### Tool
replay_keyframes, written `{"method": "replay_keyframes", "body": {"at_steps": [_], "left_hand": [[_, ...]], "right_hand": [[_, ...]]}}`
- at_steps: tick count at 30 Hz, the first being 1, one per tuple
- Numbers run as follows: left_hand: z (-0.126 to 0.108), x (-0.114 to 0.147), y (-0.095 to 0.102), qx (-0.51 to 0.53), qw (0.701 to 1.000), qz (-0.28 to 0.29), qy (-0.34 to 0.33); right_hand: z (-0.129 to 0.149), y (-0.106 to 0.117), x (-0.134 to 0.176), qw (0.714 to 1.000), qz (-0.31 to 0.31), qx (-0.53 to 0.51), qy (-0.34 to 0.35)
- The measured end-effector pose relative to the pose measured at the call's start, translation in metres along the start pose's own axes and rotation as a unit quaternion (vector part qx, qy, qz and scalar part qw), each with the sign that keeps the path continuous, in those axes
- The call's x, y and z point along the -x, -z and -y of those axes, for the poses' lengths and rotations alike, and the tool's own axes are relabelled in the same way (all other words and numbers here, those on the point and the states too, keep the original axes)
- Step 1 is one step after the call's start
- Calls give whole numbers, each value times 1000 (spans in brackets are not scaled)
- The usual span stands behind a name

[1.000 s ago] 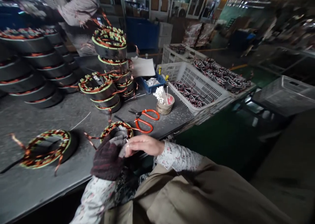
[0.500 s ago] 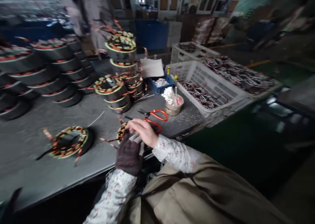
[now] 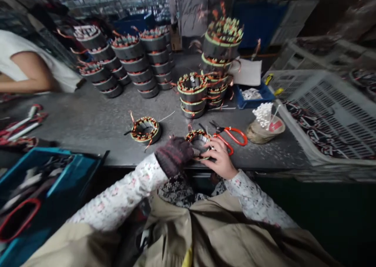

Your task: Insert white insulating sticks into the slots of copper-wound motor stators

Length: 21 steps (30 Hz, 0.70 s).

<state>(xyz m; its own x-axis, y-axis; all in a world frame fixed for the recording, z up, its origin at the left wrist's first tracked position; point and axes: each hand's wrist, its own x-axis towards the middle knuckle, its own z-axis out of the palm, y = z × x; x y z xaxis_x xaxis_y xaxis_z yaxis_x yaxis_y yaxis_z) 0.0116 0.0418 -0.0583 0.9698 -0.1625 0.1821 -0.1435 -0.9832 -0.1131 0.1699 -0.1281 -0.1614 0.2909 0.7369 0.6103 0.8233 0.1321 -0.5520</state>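
1. Wound ring shows coppery metal windings.
2. Left hand wears matt, knitted cloth.
3. Scissors have metal blades, smooth glossy handles.
4. Tabletop looks matt and scuffed.
5. Crate is pale, smooth plastic.

The right hand touches a copper-wound ring.

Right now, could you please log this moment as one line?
left hand: dark-gloved, at copper-wound round ring | right hand: bare, at same ring | nearby: orange-handled metal scissors, blue plastic tray

A copper-wound stator ring with a greenish rim sits opening-up near the desk's front edge.
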Motion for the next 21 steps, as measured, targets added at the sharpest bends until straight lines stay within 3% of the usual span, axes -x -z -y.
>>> {"method": "replay_keyframes", "body": {"at_steps": [4, 8, 11, 13, 14, 16, 19, 21], "left_hand": [[6, -6, 0, -51, 995, 35, -77], [5, 7, -11, -27, 995, -23, -89], [12, 15, -19, 12, 988, -96, -118], [20, 13, -27, 61, 985, -103, -126], [23, 10, -31, 96, 982, -102, -125], [24, 4, -39, 168, 975, -92, -109], [10, 0, -51, 211, 971, -106, -44], [-5, 1, -56, 188, 972, -144, 9]], "right_hand": [[9, 2, -1, 998, -44, 13, 31], [13, 33, -3, 984, -162, 50, 52], [-8, 71, -2, 939, -325, 109, -20], [-30, 96, -1, 902, -391, 152, -106], [-41, 108, -1, 893, -388, 175, -148], [-60, 127, -2, 899, -325, 219, -196], [-68, 145, -5, 913, -248, 260, -193], [-58, 149, -6, 926, -241, 240, -163]]}}
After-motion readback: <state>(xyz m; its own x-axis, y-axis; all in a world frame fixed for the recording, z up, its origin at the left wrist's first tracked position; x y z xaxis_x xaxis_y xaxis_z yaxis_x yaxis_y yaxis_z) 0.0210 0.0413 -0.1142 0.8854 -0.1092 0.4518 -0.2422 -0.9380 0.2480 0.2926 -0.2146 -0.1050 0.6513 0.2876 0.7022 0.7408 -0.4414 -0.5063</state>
